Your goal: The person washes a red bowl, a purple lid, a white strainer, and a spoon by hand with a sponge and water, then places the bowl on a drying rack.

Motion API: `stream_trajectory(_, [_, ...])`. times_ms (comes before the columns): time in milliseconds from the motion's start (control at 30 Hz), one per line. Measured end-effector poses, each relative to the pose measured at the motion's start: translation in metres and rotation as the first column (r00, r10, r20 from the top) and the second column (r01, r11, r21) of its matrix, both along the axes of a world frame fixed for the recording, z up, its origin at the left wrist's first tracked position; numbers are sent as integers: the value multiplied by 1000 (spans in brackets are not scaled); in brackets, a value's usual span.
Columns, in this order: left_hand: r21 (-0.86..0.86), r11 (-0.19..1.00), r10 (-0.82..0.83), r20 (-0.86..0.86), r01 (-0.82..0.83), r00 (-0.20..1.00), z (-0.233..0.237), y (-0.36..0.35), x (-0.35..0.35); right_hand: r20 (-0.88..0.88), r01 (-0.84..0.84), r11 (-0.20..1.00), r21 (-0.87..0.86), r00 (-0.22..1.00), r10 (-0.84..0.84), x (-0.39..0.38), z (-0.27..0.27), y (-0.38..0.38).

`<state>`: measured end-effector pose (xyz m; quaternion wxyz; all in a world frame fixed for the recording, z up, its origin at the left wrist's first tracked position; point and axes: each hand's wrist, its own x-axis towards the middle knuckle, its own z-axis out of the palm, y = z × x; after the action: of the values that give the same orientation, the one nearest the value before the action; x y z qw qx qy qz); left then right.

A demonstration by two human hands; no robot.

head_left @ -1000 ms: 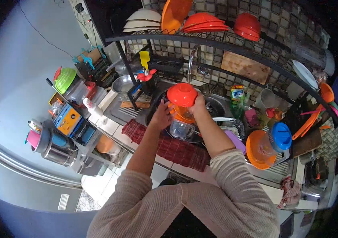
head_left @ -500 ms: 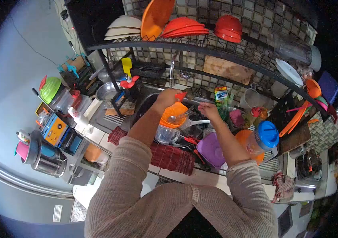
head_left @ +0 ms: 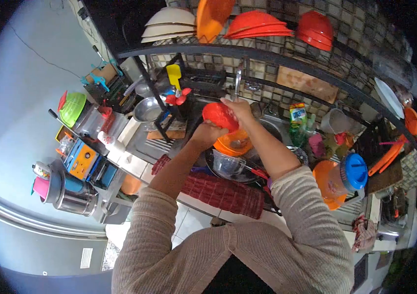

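A red bowl point(head_left: 217, 116) is tilted under the faucet point(head_left: 238, 81), above the sink. My left hand point(head_left: 209, 134) grips its lower edge, fingers wrapped round it. My right hand point(head_left: 238, 110) is at the bowl's upper right side; its fingers are partly hidden and I cannot tell if they hold anything besides the rim. Just below the hands is an orange bowl point(head_left: 233, 143), with a clear container point(head_left: 226, 164) under it in the sink.
A dark red cloth point(head_left: 223, 194) lies along the sink's front edge. Overhead, a black rack point(head_left: 267, 52) carries white, orange and red dishes. A blue-lidded jug point(head_left: 353, 172) stands to the right, near a green soap bottle point(head_left: 296, 128). At left is a metal bowl point(head_left: 147, 110).
My right hand has moved left to the red bowl, which now shows much more of its surface. The view has shifted, so the surroundings appear further right.
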<state>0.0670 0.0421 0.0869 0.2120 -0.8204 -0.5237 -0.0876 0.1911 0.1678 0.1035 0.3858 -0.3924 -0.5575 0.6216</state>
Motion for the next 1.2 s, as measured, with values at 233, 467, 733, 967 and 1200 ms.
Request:
stream_trajectory(233, [-180, 979, -34, 316, 96, 948, 2, 20, -7, 441, -113, 577, 809, 766, -469, -1, -21, 3])
stream_trajectory(467, [-115, 937, 16, 957, 331, 288, -26, 90, 28, 5, 300, 844, -444, 943, -333, 74, -67, 13])
stream_trajectory(733, [-160, 968, 248, 464, 195, -850, -54, 98, 32, -170, 98, 932, -349, 971, -166, 56, -21, -42])
stream_trajectory(967, [-36, 898, 434, 229, 438, -871, -91, 48, -2, 489, -51, 784, 618, 806, -333, 5, -18, -20])
stream_trajectory(1200, [-82, 758, 650, 176, 647, -739, -25, 40, -4, 351, -162, 426, 890, 841, -413, -3, 31, -33])
